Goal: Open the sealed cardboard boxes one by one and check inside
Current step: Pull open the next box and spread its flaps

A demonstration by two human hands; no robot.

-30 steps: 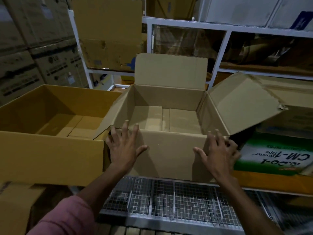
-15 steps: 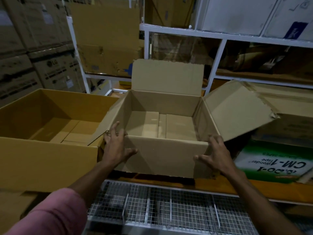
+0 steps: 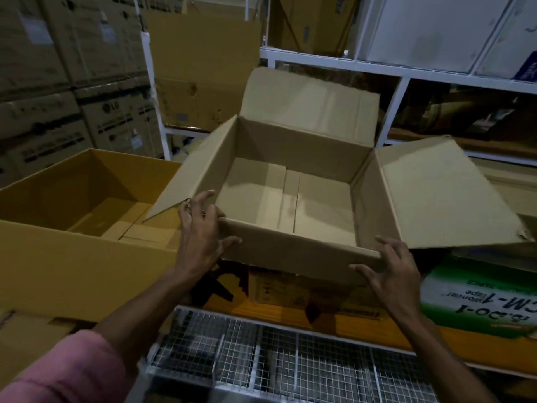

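An open brown cardboard box (image 3: pixel 290 251) hangs tilted in front of me, lifted off the shelf, with its flaps spread and nothing inside. My left hand (image 3: pixel 200 228) grips its near left corner, fingers over the rim. Its near right corner rests in my right hand (image 3: pixel 389 271), thumb against the front wall. A smaller brown box (image 3: pixel 273 286) shows underneath on the orange shelf board.
A larger open yellow box (image 3: pixel 58 257), also empty, stands at the left. A green and white tape carton (image 3: pixel 476 298) lies at the right. Stacked cartons (image 3: pixel 66 82) fill the left background, white shelving (image 3: pixel 392 68) the back. A wire-mesh rack (image 3: pixel 276 362) lies below.
Both hands have closed on the box's near corners and raised it off the shelf, tilting it toward me. A smaller box beneath it has come into view.
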